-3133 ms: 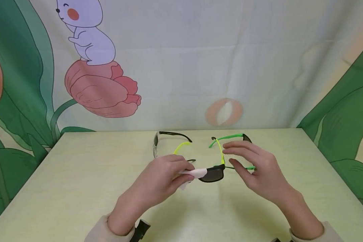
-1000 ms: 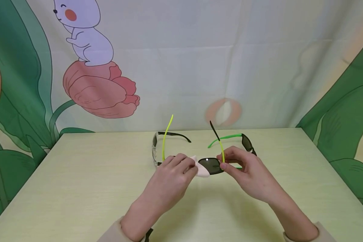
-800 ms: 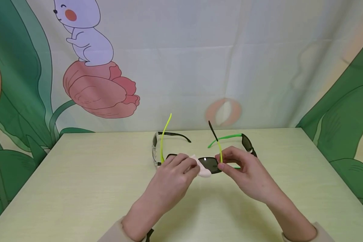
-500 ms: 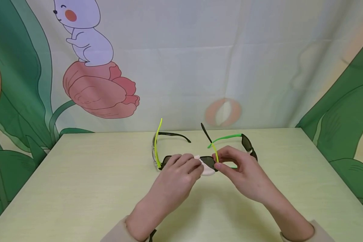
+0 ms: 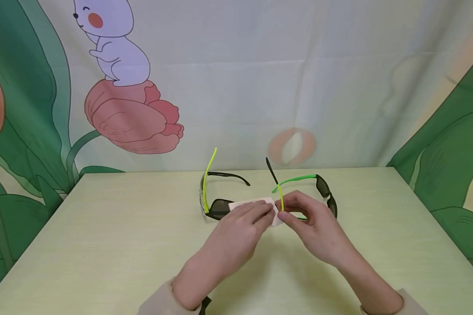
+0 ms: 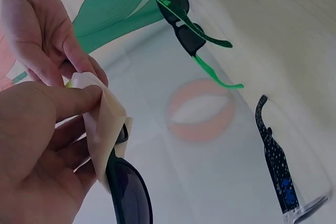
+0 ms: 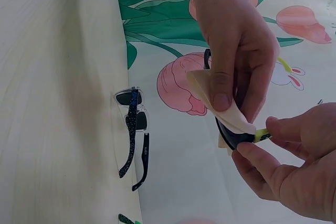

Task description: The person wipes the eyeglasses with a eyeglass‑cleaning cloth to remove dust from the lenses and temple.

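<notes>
Dark-lensed sunglasses [image 5: 220, 209] with yellow temples are held up above the table, temples pointing away. My left hand [image 5: 240, 236] pinches a pale pink cloth [image 7: 231, 114] folded over one lens, thumb on one side and fingers on the other. The cloth [image 6: 100, 124] hides most of that lens in the left wrist view, while the other lens [image 6: 131, 192] shows bare. My right hand [image 5: 313, 223] pinches the frame's right corner by the yellow temple hinge [image 7: 262, 135].
Clear-framed sunglasses with black speckled temples [image 7: 134, 124] lie open on the table [image 5: 122, 245], behind the held pair to the left. Green-templed black sunglasses [image 5: 326, 192] lie behind my right hand. A printed curtain [image 5: 228, 87] hangs along the table's back edge.
My right hand, free and spread 3.1 s ago, now pinches the frame corner. The temples have swung upward in view. My left hand and cloth have slid right over the right lens, uncovering the left.
</notes>
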`<state>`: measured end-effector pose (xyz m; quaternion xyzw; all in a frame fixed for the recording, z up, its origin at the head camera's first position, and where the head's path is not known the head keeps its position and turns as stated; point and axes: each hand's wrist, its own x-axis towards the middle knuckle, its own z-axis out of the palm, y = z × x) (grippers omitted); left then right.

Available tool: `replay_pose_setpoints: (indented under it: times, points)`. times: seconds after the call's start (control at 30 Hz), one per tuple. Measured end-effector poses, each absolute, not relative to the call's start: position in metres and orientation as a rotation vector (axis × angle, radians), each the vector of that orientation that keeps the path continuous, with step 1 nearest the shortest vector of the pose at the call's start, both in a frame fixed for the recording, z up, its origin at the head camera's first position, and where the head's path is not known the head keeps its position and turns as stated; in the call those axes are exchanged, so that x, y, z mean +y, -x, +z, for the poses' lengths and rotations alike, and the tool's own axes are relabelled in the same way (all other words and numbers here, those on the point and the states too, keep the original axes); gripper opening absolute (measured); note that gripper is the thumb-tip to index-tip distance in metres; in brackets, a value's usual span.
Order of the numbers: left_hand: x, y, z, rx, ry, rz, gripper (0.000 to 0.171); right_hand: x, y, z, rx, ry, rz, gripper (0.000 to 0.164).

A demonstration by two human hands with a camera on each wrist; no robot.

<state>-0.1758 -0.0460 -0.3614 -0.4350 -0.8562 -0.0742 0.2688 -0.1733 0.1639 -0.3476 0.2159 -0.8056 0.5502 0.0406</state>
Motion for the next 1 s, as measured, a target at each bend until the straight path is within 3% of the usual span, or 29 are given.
replay_pose_setpoints:
  times: [0.67,1.0]
  points:
    - [-0.0462,0.1750,-0.3576,-2.153,1.067,-0.245,0.014,0.1618,0.1724,-0.3458,-2.428,-0.642,1.681,0.013]
    - [-0.0448,0.1744,-0.3600,-2.235,1.036,-0.141,0.029,0.1602,0.1749,-0.3471,-2.435,-0.630,1.643,0.013]
